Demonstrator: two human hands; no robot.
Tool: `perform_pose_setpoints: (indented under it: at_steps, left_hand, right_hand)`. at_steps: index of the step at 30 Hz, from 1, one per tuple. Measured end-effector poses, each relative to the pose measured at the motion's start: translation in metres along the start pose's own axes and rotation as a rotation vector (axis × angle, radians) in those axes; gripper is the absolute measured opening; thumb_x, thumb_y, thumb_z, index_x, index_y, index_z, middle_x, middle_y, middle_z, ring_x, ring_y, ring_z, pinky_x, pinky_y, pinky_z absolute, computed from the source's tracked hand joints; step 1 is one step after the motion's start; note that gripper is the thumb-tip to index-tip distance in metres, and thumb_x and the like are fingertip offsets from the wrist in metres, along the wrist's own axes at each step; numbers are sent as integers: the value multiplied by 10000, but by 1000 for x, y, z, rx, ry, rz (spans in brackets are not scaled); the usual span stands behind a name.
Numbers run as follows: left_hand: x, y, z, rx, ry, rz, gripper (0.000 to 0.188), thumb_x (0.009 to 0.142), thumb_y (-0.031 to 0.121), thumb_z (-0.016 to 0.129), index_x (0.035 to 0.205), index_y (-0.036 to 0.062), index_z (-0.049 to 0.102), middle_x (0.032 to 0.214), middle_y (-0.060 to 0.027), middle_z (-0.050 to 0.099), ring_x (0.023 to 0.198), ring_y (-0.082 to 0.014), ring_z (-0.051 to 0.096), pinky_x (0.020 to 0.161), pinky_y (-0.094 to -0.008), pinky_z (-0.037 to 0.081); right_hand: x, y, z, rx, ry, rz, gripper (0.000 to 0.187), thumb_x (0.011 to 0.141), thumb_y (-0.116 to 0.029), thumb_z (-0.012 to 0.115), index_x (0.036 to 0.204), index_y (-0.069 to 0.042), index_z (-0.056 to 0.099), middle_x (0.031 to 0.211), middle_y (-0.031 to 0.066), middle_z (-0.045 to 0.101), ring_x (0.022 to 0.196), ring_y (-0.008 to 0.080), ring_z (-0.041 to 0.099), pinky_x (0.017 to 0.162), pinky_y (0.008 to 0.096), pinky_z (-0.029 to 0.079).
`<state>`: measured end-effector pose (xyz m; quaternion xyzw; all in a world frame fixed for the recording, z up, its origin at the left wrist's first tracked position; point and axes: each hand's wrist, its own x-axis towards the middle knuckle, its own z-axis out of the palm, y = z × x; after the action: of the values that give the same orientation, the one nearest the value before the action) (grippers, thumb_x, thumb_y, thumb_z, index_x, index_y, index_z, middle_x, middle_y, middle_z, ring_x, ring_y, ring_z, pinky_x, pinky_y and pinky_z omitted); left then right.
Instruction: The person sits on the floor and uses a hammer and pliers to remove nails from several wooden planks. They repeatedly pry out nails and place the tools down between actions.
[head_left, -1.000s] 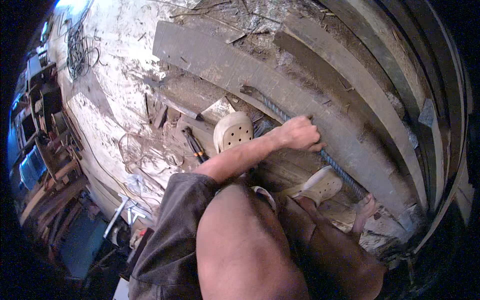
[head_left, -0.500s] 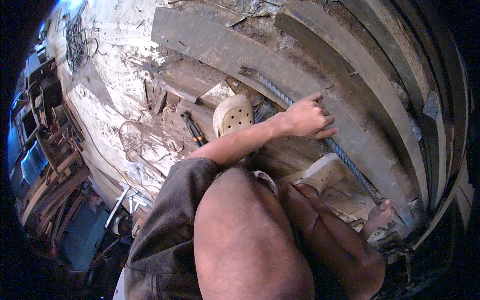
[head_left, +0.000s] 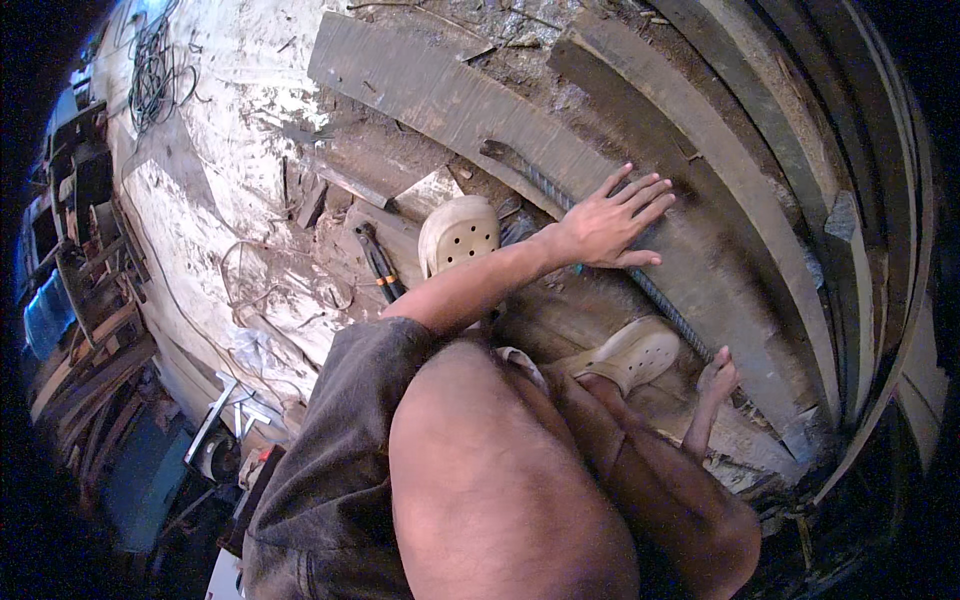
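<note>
A long ribbed steel pry bar [head_left: 662, 302] with a flattened, bent end lies slantwise along a curved wooden plank [head_left: 420, 95]. My left hand [head_left: 612, 222] is open across the bar's middle, palm down, its fingers spread over the plank. Farther down at the right, my right hand [head_left: 718, 378] is closed around the bar near its lower end. My knee and leg hide part of the right forearm. Whether the left palm presses on the bar or just hovers over it, I cannot tell.
Pliers [head_left: 376, 262] with orange-and-black handles lie beside my beige clog [head_left: 460, 235]. More curved planks [head_left: 690, 120] run along the right. A tangled cord [head_left: 152, 85] lies at the far left, and stacked wood pieces [head_left: 95, 370] stand along the left edge.
My left hand has uncurled from a loose curl to spread fingers. The right hand has moved up and left along the bar. The view has shifted slightly.
</note>
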<state>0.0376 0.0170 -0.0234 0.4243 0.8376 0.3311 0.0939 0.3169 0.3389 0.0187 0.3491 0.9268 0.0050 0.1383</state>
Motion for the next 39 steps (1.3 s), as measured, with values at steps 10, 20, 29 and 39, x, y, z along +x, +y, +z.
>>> perform_pose_setpoints:
  at_steps: [10, 20, 29, 39]
  left_hand:
    - [9, 9, -23, -114, 143, -21, 852, 865, 624, 485, 1433, 13, 312, 1523, -162, 272, 1430, -312, 219, 1167, -530, 84]
    - [7, -3, 10, 57, 50, -1, 886, 878, 688, 393, 1444, 12, 312, 1524, -166, 272, 1439, -299, 194, 1165, -543, 48]
    - [11, 10, -10, -44, 105, -31, 859, 861, 625, 495, 1444, 25, 295, 1524, -169, 262, 1432, -323, 205, 1159, -561, 56]
    - [11, -5, 10, 125, -10, -15, 897, 869, 691, 404, 1453, 18, 297, 1526, -199, 248, 1435, -335, 191, 1157, -566, 29]
  right_hand:
    - [23, 61, -39, 11, 183, -90, 458, 983, -457, 384, 1081, -45, 558, 1101, 233, 545, 1028, 382, 513, 867, 487, 379]
    - [34, -11, 18, 93, 230, -123, 529, 989, -445, 383, 1250, 0, 502, 1211, 293, 523, 1140, 437, 495, 909, 503, 395]
    - [2, 42, -22, -125, 39, 196, 677, 968, -534, 316, 822, 25, 669, 684, 263, 619, 634, 456, 600, 589, 536, 437]
    - [38, -34, 44, -33, 289, -131, 658, 977, -514, 359, 1484, -107, 259, 1534, 191, 231, 1411, 371, 230, 1113, 589, 167]
